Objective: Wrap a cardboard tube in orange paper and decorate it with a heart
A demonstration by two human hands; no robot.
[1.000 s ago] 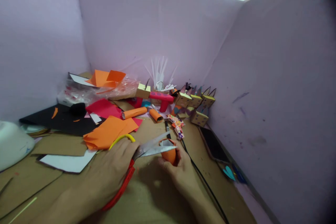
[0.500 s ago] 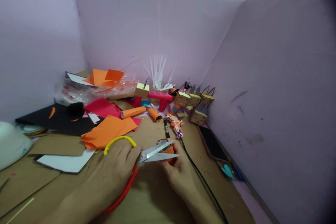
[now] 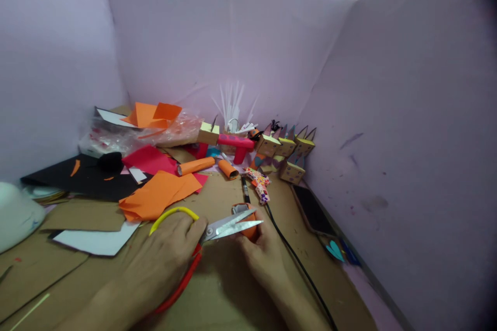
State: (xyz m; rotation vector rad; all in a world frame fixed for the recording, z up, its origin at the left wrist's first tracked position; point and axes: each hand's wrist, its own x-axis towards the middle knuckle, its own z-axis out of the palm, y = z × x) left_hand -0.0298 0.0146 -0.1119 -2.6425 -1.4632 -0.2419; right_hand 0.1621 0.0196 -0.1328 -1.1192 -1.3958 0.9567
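My left hand (image 3: 169, 251) is closed around the handles, one yellow and one red, of a pair of scissors (image 3: 225, 226). The blades stand slightly apart and point right, across the front of a short orange tube (image 3: 251, 231). My right hand (image 3: 262, 256) grips that tube, its fingers wrapped round the side. A greyish inner layer shows at the tube's open end. Whether the blades touch the tube, I cannot tell. Just beyond it lie a black marker (image 3: 246, 190) and a patterned glue gun (image 3: 259, 184) with a black cord.
Orange paper (image 3: 157, 196), an orange roll (image 3: 196, 166) and a shorter orange tube (image 3: 228, 169) lie behind my hands. Several small cardboard boxes with pointed ears (image 3: 292, 170) sit at the back right. A phone (image 3: 313, 210) lies along the right wall.
The scissor blades have come closer together and dipped a little. The right hand stays round the orange tube, almost unmoved. The view has shifted very slightly.
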